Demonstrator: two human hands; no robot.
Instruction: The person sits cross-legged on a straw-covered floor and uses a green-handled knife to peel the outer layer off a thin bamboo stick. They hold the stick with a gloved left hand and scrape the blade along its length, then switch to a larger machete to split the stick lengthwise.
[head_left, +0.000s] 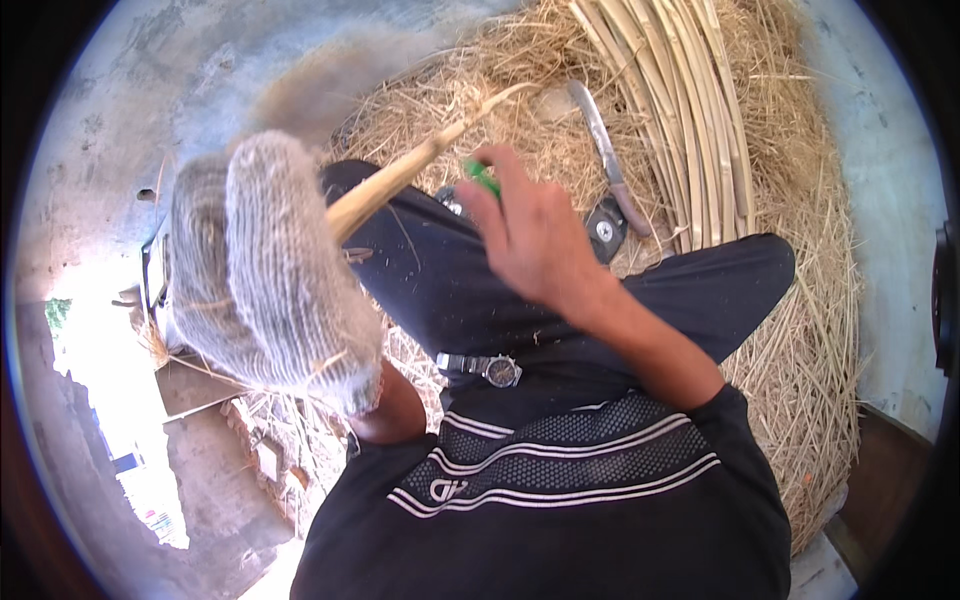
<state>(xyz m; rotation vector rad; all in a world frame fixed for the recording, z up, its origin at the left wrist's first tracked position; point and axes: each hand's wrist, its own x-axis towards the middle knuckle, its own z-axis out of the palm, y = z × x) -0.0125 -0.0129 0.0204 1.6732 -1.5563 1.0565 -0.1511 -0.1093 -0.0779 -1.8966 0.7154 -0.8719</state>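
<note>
My left hand [270, 265], in a grey knitted glove, is raised close to the camera and closed around a pale split cane strip [400, 175] that points up and to the right. My bare right hand [525, 235] is over my dark trouser leg, fingers curled on a small green-handled tool [482, 176] near the strip; the tool's blade is hidden. A wristwatch [497, 370] lies on my lap.
A bundle of long pale cane strips [680, 110] lies on a heap of straw [800, 330] ahead of me. A curved knife with a reddish handle [608, 160] rests on the straw beside the bundle. Concrete floor [150, 100] lies to the left.
</note>
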